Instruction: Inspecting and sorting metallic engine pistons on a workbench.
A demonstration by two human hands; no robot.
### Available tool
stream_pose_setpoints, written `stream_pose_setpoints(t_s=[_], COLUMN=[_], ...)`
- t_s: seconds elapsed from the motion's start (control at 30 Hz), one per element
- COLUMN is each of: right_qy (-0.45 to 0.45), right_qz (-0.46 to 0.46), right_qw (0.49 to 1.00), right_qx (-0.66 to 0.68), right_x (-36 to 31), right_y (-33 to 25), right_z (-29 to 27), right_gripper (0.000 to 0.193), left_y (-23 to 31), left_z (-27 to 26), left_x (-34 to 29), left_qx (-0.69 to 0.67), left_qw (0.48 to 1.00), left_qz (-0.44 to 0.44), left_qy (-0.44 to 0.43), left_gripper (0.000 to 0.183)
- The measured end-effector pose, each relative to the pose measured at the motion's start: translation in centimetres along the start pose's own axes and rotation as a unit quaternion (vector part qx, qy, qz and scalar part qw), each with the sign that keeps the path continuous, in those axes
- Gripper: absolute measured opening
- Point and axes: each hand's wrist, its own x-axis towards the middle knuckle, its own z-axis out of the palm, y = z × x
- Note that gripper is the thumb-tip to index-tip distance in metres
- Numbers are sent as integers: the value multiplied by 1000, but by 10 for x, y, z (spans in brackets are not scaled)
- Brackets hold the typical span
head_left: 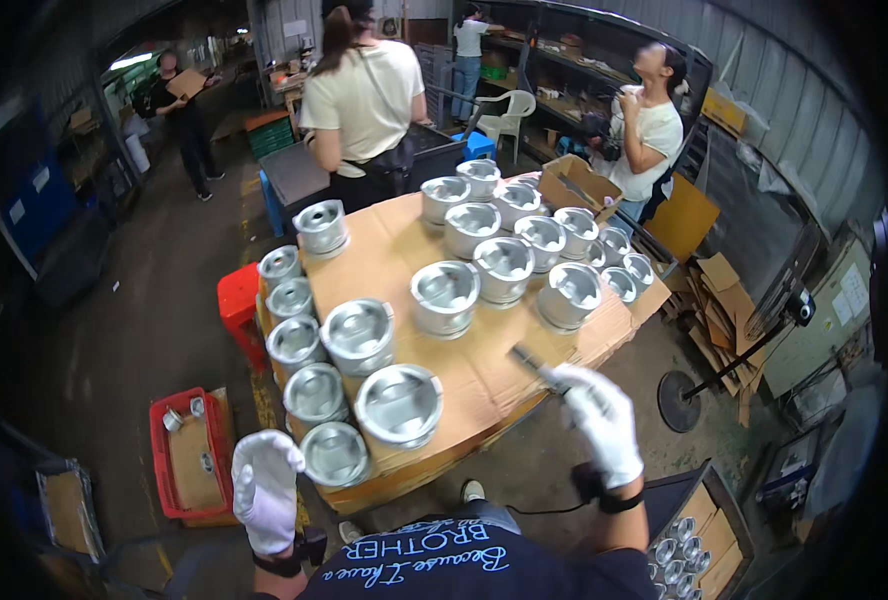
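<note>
My right hand [604, 425], in a white glove, is closed around a short, dark, flat bar-like tool [530, 357]. The tool points up and left above the table's near edge, apart from the pistons; its exact kind is hard to make out. My left hand [267, 485], also gloved in white, is raised with fingers slightly curved and nothing in it. Beside it, at the table's near left corner, stands a silver metal piston [334, 456]. A larger piston [400, 405] stands just right of that one. Several more pistons line the left edge, and a cluster [504, 268] fills the far right.
Brown cardboard [494, 370] covers the table. An open carton [579, 187] sits at its far right corner. Left are a red stool [239, 300] and a red crate [159, 470] holding a few parts. A bin of pistons [716, 520] is lower right. Several people stand beyond.
</note>
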Motion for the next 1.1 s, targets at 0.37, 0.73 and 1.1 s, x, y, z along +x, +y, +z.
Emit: stream_pose_setpoints(t_s=[0.37,0.73,1.1], right_qy=[154,62,-384], right_qz=[-144,-432,-513], right_qw=[912,732,602], right_qx=[-353,-524,-476], right_x=[370,358,228], right_y=[89,0,26], right_z=[-238,-99,56], right_gripper=[24,35,52], left_y=[-39,-41,-58], left_z=[83,134,137], left_x=[-67,-62,-69], left_qx=[138,230,228], left_qw=[968,950,970], left_qz=[100,75,-17], left_qy=[184,196,89], left_gripper=[42,44,37])
